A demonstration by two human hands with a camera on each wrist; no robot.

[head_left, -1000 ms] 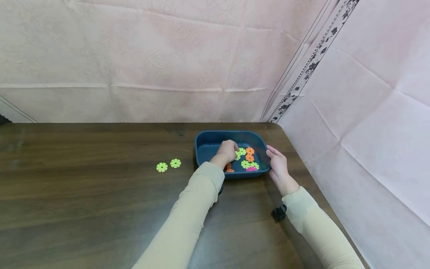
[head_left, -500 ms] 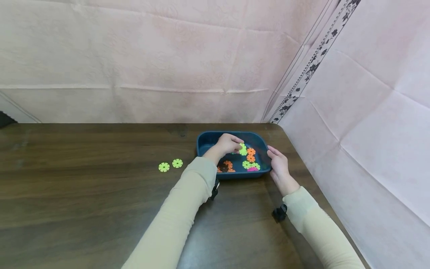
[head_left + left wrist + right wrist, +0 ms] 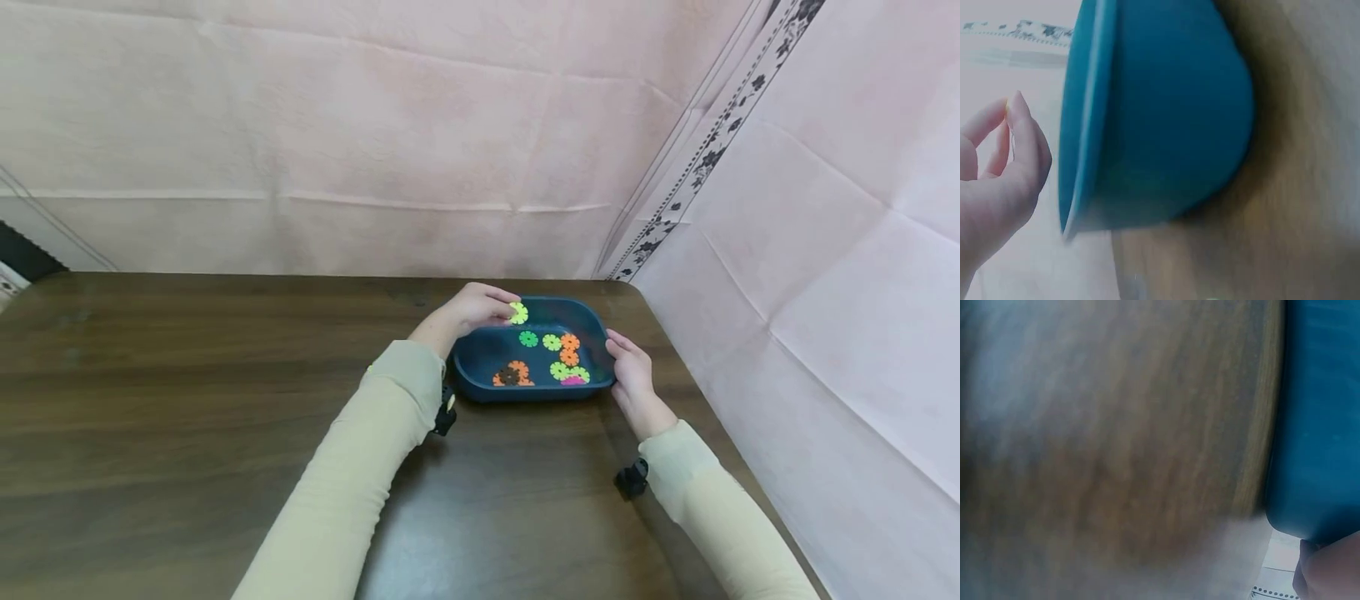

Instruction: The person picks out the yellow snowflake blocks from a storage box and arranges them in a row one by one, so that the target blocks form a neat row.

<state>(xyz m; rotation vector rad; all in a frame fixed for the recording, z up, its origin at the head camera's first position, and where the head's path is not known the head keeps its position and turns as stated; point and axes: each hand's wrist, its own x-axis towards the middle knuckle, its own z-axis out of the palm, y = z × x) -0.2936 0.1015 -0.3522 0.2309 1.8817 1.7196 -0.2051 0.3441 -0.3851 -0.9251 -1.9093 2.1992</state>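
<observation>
Between the thumb and fingers of my left hand is a yellow-green flower-shaped disc, held above the left part of a blue plastic tray. My right hand grips the tray's right end. Inside the tray lie a green disc, more yellow-green discs, orange discs, a dark brown disc and a pink disc. The left wrist view has the pinching left hand beside the tray rim; the right wrist view shows part of the right hand at a tray corner.
The tray stands on a brown wooden table near its back right corner. A sliver of a yellow-green disc shows past my left sleeve. Pale patterned cloth hangs behind the table, with more cloth along the right side.
My left hand has lifted a yellow-green disc from among the others and moved left with it, uncovering the green disc. The left sleeve now covers most of the table discs. My right hand keeps its grip.
</observation>
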